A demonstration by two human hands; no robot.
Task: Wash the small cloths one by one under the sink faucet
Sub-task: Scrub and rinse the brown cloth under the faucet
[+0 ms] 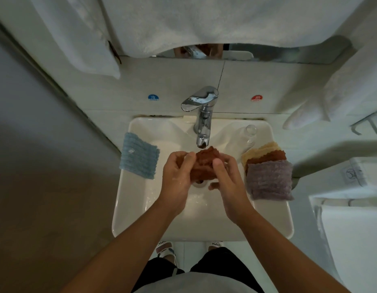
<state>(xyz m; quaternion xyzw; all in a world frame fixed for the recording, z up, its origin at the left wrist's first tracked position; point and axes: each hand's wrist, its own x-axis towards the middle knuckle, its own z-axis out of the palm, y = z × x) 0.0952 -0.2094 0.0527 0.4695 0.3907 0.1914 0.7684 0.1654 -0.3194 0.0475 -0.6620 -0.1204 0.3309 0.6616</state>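
A bunched rust-brown cloth point(204, 163) sits just under the spout of the chrome faucet point(201, 115), over the white sink point(130, 208). My left hand point(176, 178) grips its left side and my right hand point(227, 185) grips its right side. A blue cloth point(138, 158) lies on the sink's left rim. On the right rim lies a stack: a purple cloth point(269, 179) on top, a brown cloth point(268, 156) and a beige cloth point(261, 149) under it. The drain point(199, 182) shows below the held cloth.
A clear glass point(246, 136) lies on the sink's back right corner. White towels point(183, 22) hang above the mirror strip. Blue cold and red hot stickers point(256, 98) flank the faucet. More white towels point(352, 229) fill the right side.
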